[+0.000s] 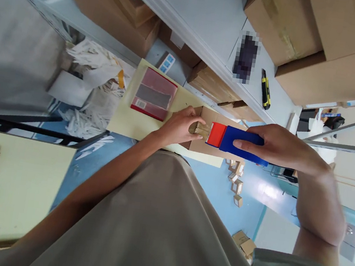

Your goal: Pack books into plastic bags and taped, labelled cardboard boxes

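Observation:
In the head view, my right hand (272, 145) is wrapped around a blue and red tape dispenser (242, 143), its thumb lying along the blue side. The dispenser's red end points left, over a brown cardboard box (203, 147). From that end a strip of brownish clear packing tape (202, 130) reaches to my left hand (182, 125). The left thumb and index finger curve around the strip's loose end, at the box's left end. Both hands and the dispenser hide part of the box.
A red-edged packet (154, 94) lies on the pale yellow tabletop (118, 117), left of the box. On the grey shelf (210, 26) behind are a yellow-black utility knife (265, 90) and large cartons (287, 25). Scrap paper (92, 80) is heaped at left; small boxes (236, 186) lie on the floor.

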Tool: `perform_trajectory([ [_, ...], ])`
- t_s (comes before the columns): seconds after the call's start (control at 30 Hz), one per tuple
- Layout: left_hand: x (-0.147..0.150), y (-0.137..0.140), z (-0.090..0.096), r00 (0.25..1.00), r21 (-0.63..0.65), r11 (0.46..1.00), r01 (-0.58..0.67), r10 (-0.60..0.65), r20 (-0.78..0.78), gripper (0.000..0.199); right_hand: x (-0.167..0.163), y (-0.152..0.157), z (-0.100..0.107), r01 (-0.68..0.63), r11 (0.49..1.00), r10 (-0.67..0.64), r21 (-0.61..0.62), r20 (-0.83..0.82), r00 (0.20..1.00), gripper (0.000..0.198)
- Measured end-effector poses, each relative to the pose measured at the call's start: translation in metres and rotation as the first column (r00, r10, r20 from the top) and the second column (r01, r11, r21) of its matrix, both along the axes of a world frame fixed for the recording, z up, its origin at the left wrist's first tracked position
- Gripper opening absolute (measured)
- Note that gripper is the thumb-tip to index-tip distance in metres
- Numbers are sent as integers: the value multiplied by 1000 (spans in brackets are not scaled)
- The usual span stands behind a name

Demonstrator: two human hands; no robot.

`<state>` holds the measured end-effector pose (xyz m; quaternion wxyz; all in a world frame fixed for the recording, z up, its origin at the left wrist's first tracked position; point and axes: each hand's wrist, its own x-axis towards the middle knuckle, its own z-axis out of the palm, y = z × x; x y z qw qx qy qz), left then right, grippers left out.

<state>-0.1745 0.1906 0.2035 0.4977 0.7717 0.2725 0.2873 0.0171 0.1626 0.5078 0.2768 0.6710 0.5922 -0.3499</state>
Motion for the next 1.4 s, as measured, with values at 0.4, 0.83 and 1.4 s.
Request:
perform_trajectory([
  [0.4,-4,-12,-1,996,-143,987,-77,69,-57,49,64,-17,-38,56,996,-56,-71,7,998,79],
  [0.83,6,-45,10,950,-325,895,-306,308,-49,64,119,-22,-120,-76,996,71,-41,-113,991,72],
  [1.4,58,-80,11,580,7,608,-794,760,-294,40,175,-37,-125,-102,990,130,95,-373,919,74],
])
